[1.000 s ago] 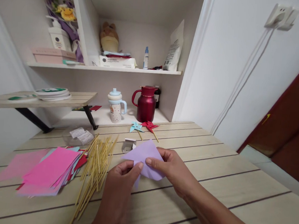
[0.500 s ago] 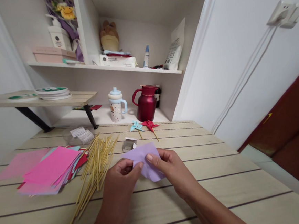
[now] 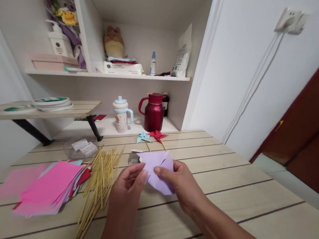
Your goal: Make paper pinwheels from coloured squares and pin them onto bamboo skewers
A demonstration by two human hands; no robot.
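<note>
A lilac paper sheet (image 3: 155, 167), partly folded with flaps standing up, is held just above the wooden table (image 3: 226, 183). My left hand (image 3: 128, 185) pinches its near left edge with thumb and forefinger. My right hand (image 3: 179, 183) grips its middle and right side, thumb on top. A small white box (image 3: 133, 157) sits just behind the paper, half hidden by it.
A stack of pink, red and pale-blue paper squares (image 3: 49, 186) lies at the left, several thin wooden sticks (image 3: 99, 183) beside it. Two finished pinwheels, blue (image 3: 143, 137) and red (image 3: 157, 134), lie farther back. A red jug (image 3: 153, 112) and a lidded cup (image 3: 121, 114) stand on the low shelf.
The lilac paper has been folded further: flaps now stand up at its top edge. Both hands stay on it, and the view has shifted slightly left.
</note>
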